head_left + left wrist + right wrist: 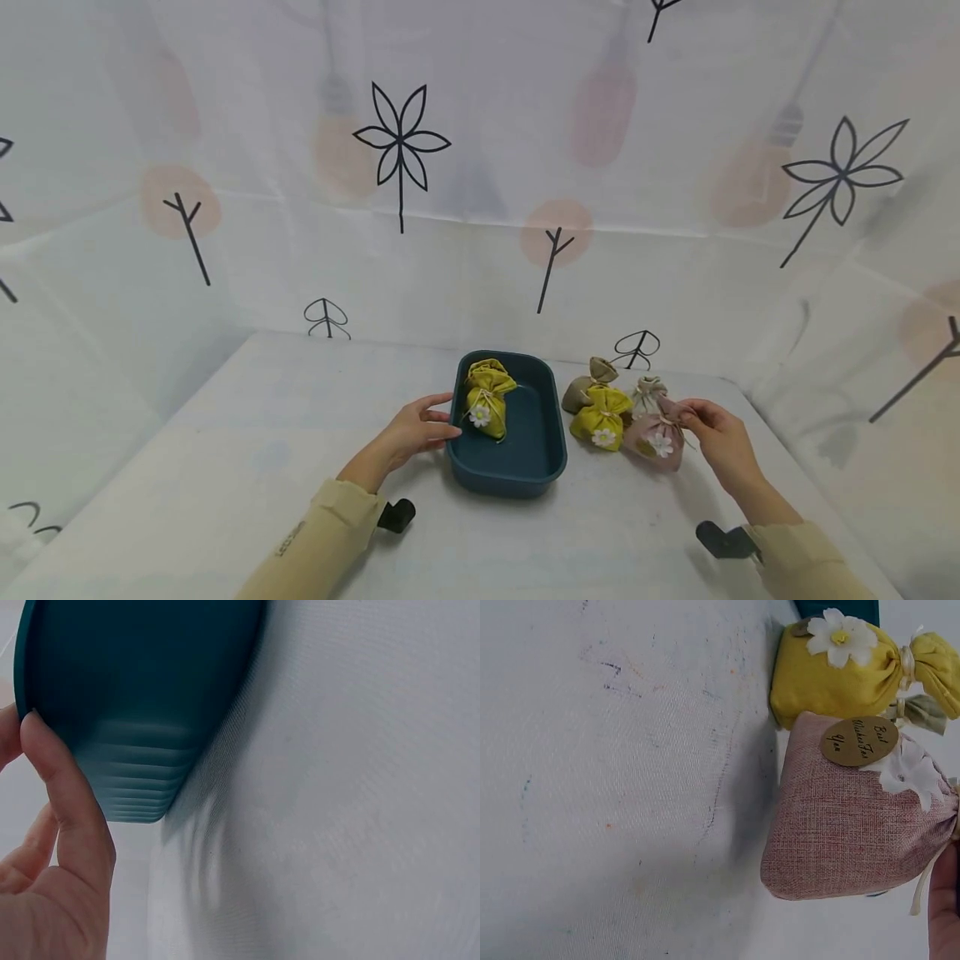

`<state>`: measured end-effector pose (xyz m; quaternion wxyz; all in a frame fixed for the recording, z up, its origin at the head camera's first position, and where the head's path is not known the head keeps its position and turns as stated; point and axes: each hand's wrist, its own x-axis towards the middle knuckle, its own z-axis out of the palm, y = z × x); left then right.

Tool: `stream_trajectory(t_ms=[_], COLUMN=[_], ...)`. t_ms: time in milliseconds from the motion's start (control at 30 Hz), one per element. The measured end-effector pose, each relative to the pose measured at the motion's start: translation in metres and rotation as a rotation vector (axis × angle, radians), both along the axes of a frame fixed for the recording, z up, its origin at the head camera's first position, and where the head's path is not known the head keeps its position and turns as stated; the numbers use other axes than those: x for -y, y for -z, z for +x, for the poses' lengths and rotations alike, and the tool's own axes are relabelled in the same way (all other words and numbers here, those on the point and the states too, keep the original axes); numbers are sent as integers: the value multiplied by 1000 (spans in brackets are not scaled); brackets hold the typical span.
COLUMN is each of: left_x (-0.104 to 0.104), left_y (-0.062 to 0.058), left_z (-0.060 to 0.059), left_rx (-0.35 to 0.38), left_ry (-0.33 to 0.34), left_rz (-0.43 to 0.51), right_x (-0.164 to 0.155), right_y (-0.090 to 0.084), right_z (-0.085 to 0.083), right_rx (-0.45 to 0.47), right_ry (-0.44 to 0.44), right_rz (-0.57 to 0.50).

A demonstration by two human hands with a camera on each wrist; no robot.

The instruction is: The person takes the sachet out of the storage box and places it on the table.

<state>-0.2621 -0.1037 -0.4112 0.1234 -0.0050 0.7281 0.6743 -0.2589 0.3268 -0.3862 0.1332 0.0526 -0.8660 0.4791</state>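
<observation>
My left hand (416, 429) is at the left side of a dark teal bin (536, 458), thumb and fingertips touching its rim. In the left wrist view the thumb (71, 795) lies against the bin's edge, fingers loosely spread. A yellow drawstring pouch (487, 404) with a white flower leans inside the bin, more yellow cloth behind it. With thumb and fingers, my right hand (720, 442) pinches the gathered neck of a pink drawstring pouch (847, 825). That pouch bears a white flower and an oval tag (860, 741); its base is close over the table.
Right of the bin stand a second yellow pouch (602, 419), a brown pouch (581, 392) and a pale grey pouch (647, 396), bunched beside the pink one. A white cloth covers the table (247, 467). Behind it hangs a patterned sheet (465, 275).
</observation>
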Motion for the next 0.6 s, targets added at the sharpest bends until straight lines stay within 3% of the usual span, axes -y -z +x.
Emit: stream_trajectory(t_ms=[167, 267, 433, 600], left_x=[0, 0, -1, 0], left_y=[-1, -1, -1, 0], left_z=[0, 0, 1, 0], left_rx=[4, 5, 3, 4], left_ry=[-8, -7, -3, -5], left_rz=[-5, -5, 1, 1], right_x=[-5, -15, -40, -44], right_y=[12, 32, 64, 64], right_z=[-12, -27, -51, -52], right_rx=[37, 68, 57, 10], right_ry=[-11, 43, 82, 91], right_rz=[-9, -67, -60, -13])
